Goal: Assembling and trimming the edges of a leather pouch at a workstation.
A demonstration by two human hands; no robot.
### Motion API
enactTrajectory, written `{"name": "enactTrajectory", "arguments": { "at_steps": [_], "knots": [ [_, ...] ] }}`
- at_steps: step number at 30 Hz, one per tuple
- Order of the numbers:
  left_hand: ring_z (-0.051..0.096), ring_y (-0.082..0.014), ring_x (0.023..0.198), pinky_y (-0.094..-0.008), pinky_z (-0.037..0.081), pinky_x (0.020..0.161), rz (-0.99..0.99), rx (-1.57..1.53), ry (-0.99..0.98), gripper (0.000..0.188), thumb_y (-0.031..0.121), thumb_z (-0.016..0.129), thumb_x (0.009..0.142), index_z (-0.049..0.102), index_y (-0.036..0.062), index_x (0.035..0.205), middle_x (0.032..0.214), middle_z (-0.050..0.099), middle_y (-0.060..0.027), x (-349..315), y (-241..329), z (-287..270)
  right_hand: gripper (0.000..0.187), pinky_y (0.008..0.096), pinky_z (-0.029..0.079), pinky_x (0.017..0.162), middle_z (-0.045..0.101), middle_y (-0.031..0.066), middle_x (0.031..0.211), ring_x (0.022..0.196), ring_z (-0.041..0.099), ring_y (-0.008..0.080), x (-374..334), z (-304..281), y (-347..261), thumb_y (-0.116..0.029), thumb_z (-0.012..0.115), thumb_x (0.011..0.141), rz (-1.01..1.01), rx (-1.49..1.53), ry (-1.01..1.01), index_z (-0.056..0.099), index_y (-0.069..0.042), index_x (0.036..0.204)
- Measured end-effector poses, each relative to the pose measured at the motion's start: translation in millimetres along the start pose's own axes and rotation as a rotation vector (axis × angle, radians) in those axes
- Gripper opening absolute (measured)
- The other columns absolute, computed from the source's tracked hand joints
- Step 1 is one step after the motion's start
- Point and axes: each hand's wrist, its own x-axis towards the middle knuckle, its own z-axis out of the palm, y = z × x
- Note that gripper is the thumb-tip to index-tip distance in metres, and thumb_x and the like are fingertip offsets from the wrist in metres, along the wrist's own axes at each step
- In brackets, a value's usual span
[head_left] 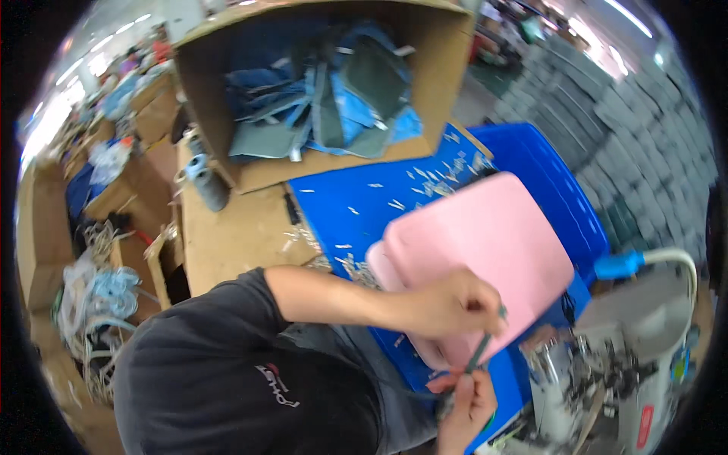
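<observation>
The left hand (453,305) pinches a thin grey strip (481,350) against the pink pad (485,250). The right hand (469,402) seems to pinch the strip's lower end, over the blue tray (364,205).

Single head-worn fisheye view, steeply downward, close over the blue worktable (364,205).

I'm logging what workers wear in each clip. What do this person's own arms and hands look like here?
Both hands are bare, with no gloves. The left hand comes off a bare forearm below a short dark grey sleeve; the shirt carries a small light emblem with a red mark. Of the right hand, only the hand and wrist show; no sleeve, watch or ring is visible.
</observation>
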Motion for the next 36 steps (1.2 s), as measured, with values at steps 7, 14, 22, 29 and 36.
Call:
{"name": "enactTrajectory", "arguments": {
  "at_steps": [7, 14, 22, 29, 36],
  "knots": [
    [0.048, -0.0038, 0.059, -0.0253, 0.038, 0.052, -0.050, -0.188, 0.032, 0.021, 0.016, 0.067, 0.092, 0.068, -0.0004, 0.079, 0.062, 0.058, 0.0013, -27, -2, -4, 0.025, 0.0233, 0.044, 0.052, 0.062, 0.0106, 0.071, 0.056, 0.054, 0.0131, -2, 2, -23, -0.023, 0.060, 0.100, 0.227, 0.276, 0.005, 0.058, 0.002, 0.102],
    [0.065, -0.0251, 0.089, -0.0363, 0.053, 0.075, 0.211, 1.232, 0.293, 0.019, 0.016, 0.073, 0.083, 0.071, 0.0046, 0.097, 0.092, 0.067, -0.0111, -59, 0, -153, 0.023, 0.0233, 0.043, 0.048, 0.064, 0.0113, 0.077, 0.056, 0.053, 0.0114, 3, 5, -12, -0.021, 0.058, 0.101, 0.223, 0.337, -0.098, 0.055, 0.001, 0.106],
    [0.061, -0.0289, 0.099, -0.0416, 0.048, 0.082, -0.128, 1.941, 0.328, 0.014, 0.014, 0.065, 0.079, 0.068, 0.0075, 0.091, 0.095, 0.066, -0.0097, -62, 21, -333, 0.019, 0.0199, 0.031, 0.047, 0.057, 0.0053, 0.070, 0.054, 0.043, 0.0075, 12, 8, -17, -0.020, 0.058, 0.101, 0.224, 0.345, -0.053, 0.056, -0.002, 0.107],
    [0.062, -0.0270, 0.070, -0.0367, 0.050, 0.066, 0.374, 1.500, 0.517, 0.020, 0.020, 0.067, 0.087, 0.069, 0.0005, 0.093, 0.075, 0.066, -0.0137, 24, 139, -275, 0.015, 0.0201, 0.034, 0.045, 0.062, 0.0068, 0.073, 0.053, 0.045, 0.0074, 8, 11, -25, -0.020, 0.059, 0.099, 0.289, 0.318, -0.046, 0.053, -0.007, 0.099],
    [0.053, -0.0043, 0.068, -0.0235, 0.046, 0.065, 0.217, 0.874, 0.333, 0.023, 0.023, 0.068, 0.094, 0.071, 0.0007, 0.093, 0.073, 0.063, 0.0018, 59, 150, -206, 0.014, 0.0192, 0.034, 0.047, 0.062, 0.0064, 0.075, 0.053, 0.044, 0.0071, -8, -1, -14, -0.018, 0.060, 0.099, 0.224, 0.346, -0.030, 0.054, -0.006, 0.103]
  ]
}}
